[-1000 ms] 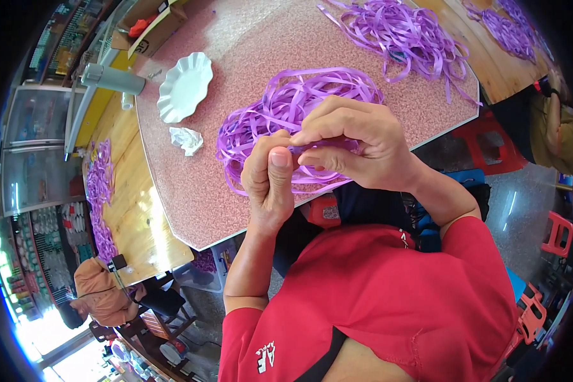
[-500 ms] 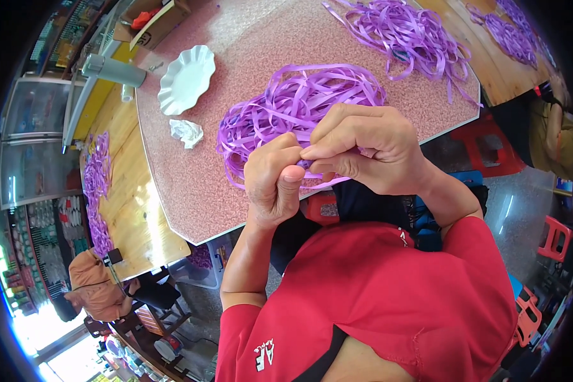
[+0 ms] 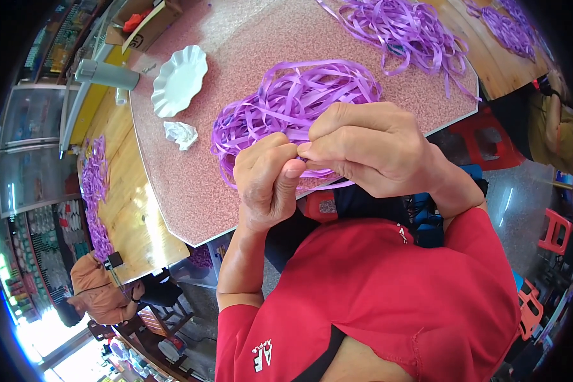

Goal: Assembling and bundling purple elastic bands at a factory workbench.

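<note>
A loose heap of purple ribbon (image 3: pixel 299 95) lies on the pink speckled table (image 3: pixel 184 184) just beyond my hands. My left hand (image 3: pixel 267 175) is closed, its thumb pressed against the curled fingers. Close against it, my right hand (image 3: pixel 369 146) pinches with thumb and forefinger, the fingertips meeting those of the left. A purple ribbon strand runs out from below the fingers and loops along the near side of the heap. The exact spot where both hands grip the ribbon is mostly hidden by the fingers.
Left of the heap are a white scalloped plate (image 3: pixel 180 81), a crumpled white tissue (image 3: pixel 181 135) and a grey-green bottle (image 3: pixel 107 74). Another purple ribbon pile (image 3: pixel 407 38) lies far right. A cardboard box (image 3: pixel 149 25) stands far left. People sit at both sides; red stools (image 3: pixel 556 230) are at right.
Both hands stay together at the ribbon. My left hand has shifted slightly left, and the right hand's fingers are drawn closer together. The whole view has moved a little.
</note>
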`<state>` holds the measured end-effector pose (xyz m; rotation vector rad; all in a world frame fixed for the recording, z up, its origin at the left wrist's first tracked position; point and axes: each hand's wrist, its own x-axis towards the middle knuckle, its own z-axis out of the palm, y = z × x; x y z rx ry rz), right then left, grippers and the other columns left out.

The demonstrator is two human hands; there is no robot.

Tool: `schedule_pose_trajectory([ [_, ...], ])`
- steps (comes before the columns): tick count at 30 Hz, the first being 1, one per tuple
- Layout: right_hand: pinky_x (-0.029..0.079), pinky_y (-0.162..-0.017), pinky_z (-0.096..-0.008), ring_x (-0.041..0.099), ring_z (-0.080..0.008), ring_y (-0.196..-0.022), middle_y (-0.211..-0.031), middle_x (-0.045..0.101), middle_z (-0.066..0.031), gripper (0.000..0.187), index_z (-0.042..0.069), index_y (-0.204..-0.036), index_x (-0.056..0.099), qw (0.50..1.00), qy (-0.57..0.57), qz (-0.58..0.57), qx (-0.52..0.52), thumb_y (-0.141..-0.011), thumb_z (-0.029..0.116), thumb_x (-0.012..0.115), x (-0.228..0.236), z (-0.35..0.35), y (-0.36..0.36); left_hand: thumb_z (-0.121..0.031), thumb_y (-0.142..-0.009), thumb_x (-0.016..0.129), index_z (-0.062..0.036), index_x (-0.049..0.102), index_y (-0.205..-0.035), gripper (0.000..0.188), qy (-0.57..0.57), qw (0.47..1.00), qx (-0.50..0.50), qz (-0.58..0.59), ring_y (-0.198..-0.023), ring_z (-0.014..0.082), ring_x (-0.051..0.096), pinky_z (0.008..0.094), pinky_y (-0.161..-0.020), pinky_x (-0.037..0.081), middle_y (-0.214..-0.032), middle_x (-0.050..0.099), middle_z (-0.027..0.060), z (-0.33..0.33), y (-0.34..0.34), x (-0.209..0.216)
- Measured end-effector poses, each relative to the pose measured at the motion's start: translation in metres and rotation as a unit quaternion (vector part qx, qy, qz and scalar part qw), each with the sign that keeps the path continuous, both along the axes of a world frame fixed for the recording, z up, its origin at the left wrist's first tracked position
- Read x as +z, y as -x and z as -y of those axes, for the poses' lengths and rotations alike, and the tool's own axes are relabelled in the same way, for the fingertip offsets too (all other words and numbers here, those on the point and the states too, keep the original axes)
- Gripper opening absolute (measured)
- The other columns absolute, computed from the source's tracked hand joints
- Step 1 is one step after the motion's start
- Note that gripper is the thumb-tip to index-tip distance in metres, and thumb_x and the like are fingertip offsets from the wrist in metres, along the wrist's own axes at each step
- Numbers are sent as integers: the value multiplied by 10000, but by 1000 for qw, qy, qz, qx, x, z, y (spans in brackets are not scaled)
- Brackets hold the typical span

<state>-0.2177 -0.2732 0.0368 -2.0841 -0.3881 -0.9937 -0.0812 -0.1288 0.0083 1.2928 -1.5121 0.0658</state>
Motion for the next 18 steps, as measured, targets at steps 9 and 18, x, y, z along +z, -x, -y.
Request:
schedule_pose_trajectory([
  [9,522,-594,-308,656,-231,-704,-835,651,-105,130,-2,-894,654,998,-45,7,40,-788,-29,724,-14,3,-18,-253,-1029,510,6,594,-881,310,-104,960,-13,-259,-628,96,476,260,-566,370,-707,528,20,-11,5,-13],
  [18,518,-704,-275,635,-164,-820,-902,642,-72,202,20,-971,688,982,-180,-43,32,-789,-36,753,-24,-1,-21,-261,-1047,461,-6,570,-1014,279,-62,923,-101,-365,-738,84,433,235,-657,374,-833,488,12,-5,1,-17],
])
